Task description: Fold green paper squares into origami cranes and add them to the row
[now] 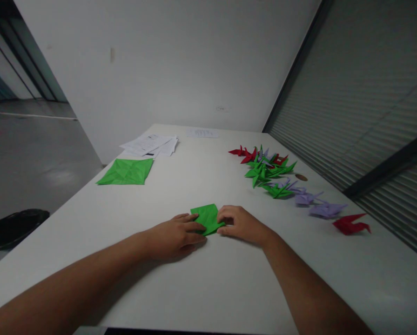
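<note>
A small folded piece of green origami paper (207, 217) lies on the white table between my hands. My left hand (178, 235) rests flat with fingers stretched, its fingertips on the paper's left side. At the paper's right edge, my right hand (239, 224) has its fingers curled, with thumb and fingertips pinching the edge near the lower right corner. Farther off to the left is a larger green sheet (127, 172), spread out and marked with creases.
Along the right side stand several folded paper cranes, among them a red crane (351, 224), a purple crane (327, 210) and a green pile (262, 171). Printed papers (149, 144) lie at the far left. A black-lined bin (16, 225) stands beside the table's left edge.
</note>
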A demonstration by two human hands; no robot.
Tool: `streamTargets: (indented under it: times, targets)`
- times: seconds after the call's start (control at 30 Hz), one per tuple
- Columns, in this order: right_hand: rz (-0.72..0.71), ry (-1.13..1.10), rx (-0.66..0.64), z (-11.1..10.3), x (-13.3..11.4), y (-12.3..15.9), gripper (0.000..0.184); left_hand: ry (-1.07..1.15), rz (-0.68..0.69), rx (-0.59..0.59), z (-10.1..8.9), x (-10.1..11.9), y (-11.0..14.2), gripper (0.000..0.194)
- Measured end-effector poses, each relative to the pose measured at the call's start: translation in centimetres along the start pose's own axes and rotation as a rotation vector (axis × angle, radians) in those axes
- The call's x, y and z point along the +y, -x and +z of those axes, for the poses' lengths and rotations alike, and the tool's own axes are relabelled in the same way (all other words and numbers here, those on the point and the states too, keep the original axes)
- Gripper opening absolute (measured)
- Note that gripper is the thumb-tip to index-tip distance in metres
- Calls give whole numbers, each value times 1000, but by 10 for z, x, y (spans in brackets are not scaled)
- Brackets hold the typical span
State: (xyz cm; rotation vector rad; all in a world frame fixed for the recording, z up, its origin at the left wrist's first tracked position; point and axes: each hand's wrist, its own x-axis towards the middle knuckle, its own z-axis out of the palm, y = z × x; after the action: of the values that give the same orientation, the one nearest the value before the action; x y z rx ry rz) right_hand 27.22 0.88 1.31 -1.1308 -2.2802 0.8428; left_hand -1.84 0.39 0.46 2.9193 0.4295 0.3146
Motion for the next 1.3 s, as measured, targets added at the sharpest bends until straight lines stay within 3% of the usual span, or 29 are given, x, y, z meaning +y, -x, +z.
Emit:
streamTargets:
  times: [0.2,0.33,0.53,0.63,0.73,1.3]
  targets:
    - [11,-39,121,1,1,0,12,-28,-4,10,-1,2,0,33]
    - [-37,-83,124,0,4,0,7,-19,3,15,-1,1,0,34]
    - [-32,-125,124,1,7,0,18,-23,-6,4,0,-1,1,42]
    - [-2,-132,142,2,8,-1,15,-5,-4,6,0,-1,1,44]
    - [13,-94,126,2,8,-2,8,3,-2,3,-2,0,0,44]
    - [99,204,139,17,9,-9,9,33,-6,-32,-5,6,-4,49]
